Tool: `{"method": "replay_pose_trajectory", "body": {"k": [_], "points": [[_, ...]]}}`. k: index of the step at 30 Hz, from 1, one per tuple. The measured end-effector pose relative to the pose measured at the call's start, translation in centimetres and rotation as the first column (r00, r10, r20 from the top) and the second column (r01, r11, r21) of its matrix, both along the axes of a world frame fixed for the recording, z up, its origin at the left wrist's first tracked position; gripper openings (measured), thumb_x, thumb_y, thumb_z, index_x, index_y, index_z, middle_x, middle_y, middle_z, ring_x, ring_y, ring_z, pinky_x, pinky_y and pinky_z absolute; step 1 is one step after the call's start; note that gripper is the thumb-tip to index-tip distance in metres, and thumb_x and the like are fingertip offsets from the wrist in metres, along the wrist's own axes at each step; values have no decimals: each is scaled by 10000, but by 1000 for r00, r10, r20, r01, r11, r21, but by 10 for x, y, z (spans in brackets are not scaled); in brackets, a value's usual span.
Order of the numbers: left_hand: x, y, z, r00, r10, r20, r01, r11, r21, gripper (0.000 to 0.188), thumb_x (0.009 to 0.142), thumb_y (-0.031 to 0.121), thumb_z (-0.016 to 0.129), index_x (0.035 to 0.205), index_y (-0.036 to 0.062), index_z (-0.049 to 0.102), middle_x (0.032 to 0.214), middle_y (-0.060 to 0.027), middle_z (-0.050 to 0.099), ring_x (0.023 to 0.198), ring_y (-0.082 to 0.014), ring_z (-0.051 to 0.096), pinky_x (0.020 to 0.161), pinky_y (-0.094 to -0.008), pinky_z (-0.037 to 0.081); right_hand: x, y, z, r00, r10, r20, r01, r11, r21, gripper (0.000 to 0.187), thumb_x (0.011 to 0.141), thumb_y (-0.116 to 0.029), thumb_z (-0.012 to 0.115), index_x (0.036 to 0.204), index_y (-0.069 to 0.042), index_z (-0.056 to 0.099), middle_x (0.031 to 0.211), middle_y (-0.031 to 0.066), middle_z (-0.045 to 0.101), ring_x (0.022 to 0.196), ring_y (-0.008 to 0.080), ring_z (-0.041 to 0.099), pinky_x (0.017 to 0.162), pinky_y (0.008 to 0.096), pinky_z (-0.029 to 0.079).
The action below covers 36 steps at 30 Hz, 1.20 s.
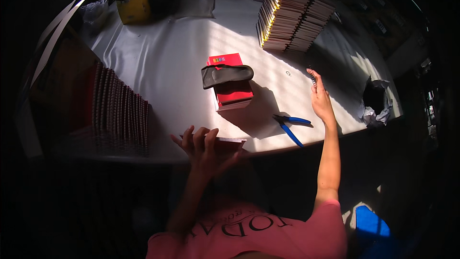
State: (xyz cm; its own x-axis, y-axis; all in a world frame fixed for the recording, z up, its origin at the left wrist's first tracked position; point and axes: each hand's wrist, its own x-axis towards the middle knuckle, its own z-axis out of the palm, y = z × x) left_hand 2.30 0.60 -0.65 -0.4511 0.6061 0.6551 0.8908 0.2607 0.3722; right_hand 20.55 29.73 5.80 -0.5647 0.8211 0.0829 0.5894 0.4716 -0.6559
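Your left hand [203, 150], fingers spread and curled, grips a red booklet [227, 146] at the counter's [172, 72] near edge, seemingly steadying it, while your partly closed right hand [321, 98] pinches a spiral coil [314, 81].

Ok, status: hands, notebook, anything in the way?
Left hand gripping red notebook at near table edge. Right hand out to the right, small coil at its fingers. Blue-handled pliers lying between hands, touching neither.
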Motion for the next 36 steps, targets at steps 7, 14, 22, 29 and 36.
{"method": "replay_pose_trajectory", "body": {"k": [7,14,22,29,36], "points": [[10,13,-14,992,125,-18,-119,973,197,625,567,580,776,913,152,479,1035,-62,456,1135,-299,382,992,-640,139,-20,-154,8,875,430,-223,-472,861,-191,266,918,-200,578,1169,-142,642,825,56,573,707,180,531,669,287,439],[1,7,1,996,88,-10,-85,982,170,574,552,497,779,957,159,554,945,-31,486,1012,-236,435,939,-629,216,-38,-164,-2,872,418,-256,-412,908,79,255,897,-65,560,1130,-111,653,840,78,638,743,170,600,665,284,469],[-8,10,3,995,74,-69,-63,988,144,509,547,493,775,880,167,572,925,-24,492,982,-231,448,895,-574,256,-43,-168,4,870,381,-312,-455,865,-211,275,911,5,491,1133,-72,632,883,70,632,726,129,551,671,254,455],[-6,18,3,994,92,-67,-80,983,163,418,530,419,764,793,177,547,925,7,491,992,-212,442,861,-564,260,-48,-157,-11,792,341,-506,-587,655,-476,293,954,-10,426,1178,-68,606,811,6,541,678,93,479,667,220,430],[-8,9,10,994,103,-32,-102,994,27,500,568,581,742,809,176,573,908,7,504,954,-198,472,855,-548,266,-46,-144,11,714,677,-178,-700,690,-186,479,901,62,301,1219,-141,597,766,69,586,643,93,495,592,216,423]]}}
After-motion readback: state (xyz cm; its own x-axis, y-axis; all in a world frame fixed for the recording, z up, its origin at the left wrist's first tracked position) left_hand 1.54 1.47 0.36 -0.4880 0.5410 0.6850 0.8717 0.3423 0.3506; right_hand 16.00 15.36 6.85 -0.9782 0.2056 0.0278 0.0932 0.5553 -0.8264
